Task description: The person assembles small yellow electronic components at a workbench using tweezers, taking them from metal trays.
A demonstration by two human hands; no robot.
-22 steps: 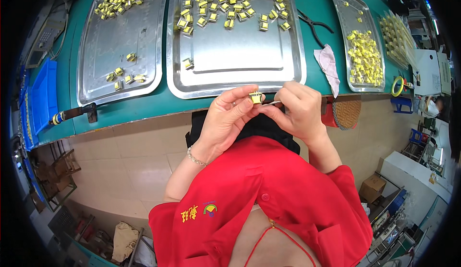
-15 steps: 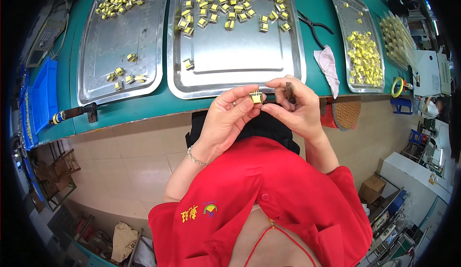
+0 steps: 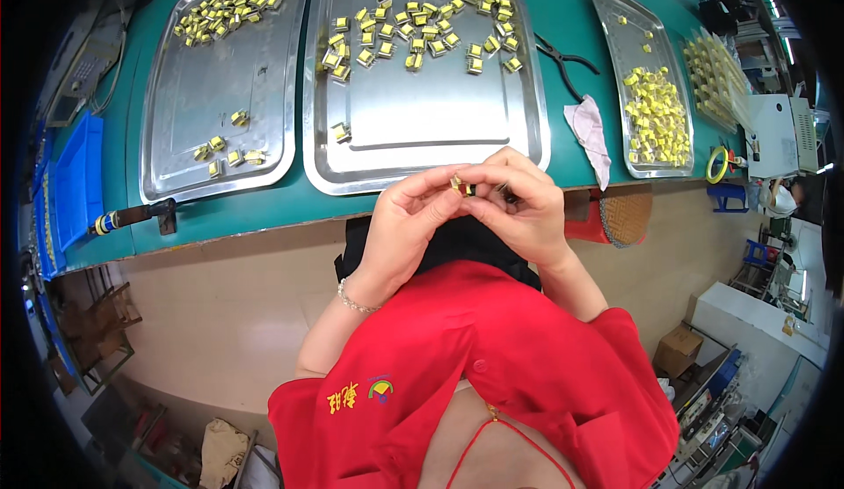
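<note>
My left hand pinches a small yellow-wrapped transformer between thumb and forefinger, just off the near edge of the bench. The fingers of my right hand close in from the other side, thumb and forefinger at the transformer. Tucked in the right hand's curled fingers is a small dark metal piece, mostly hidden. Straight ahead lies a wide metal tray with many like transformers toward its far end and one near its left rim.
A second metal tray on the left carries more transformers. Right of the middle tray lie pliers and a pale cloth. A narrower tray holds yellow parts. A dark-handled tool rests at the bench's left edge.
Both hands have come closer together, and the right thumb and forefinger now meet the transformer. It is turned and more covered by fingers. The view has shifted slightly.
</note>
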